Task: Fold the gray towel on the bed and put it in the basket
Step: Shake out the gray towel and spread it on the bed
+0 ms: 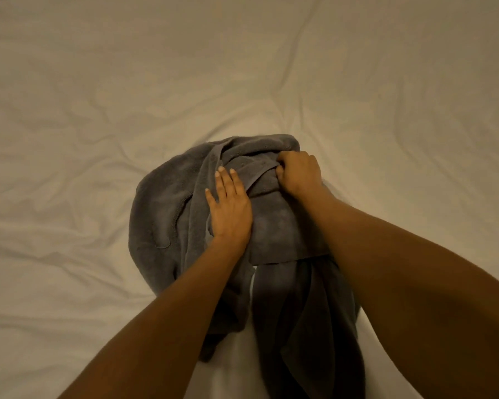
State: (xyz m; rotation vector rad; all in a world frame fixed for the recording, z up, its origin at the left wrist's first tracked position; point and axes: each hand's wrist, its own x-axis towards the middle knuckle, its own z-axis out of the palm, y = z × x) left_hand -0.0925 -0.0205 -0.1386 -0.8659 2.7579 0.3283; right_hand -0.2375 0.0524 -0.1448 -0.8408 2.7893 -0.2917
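Mostly rumpled white sheet (98, 125) all round; gray towel (162, 214) bunched at near centre, near end draping off the bed edge. Left hand (229, 210) flat on it, right hand (298, 172) clutching a fold.

right hand (298, 172) fingertips: curled under into a towel fold, out of sight.
gray towel (167, 214) lower end: runs off the bottom edge of the picture; full length not determinable.
towel under hands and forearms: covered, lay of the folds there not visible.
left hand (229, 208) palm: flat on the towel, underside hidden.
both arms: cut off at bottom and right edges.
bed sheet (98, 82): extends past every edge; bed borders not seen.
top left corner: dark patch, unidentifiable.
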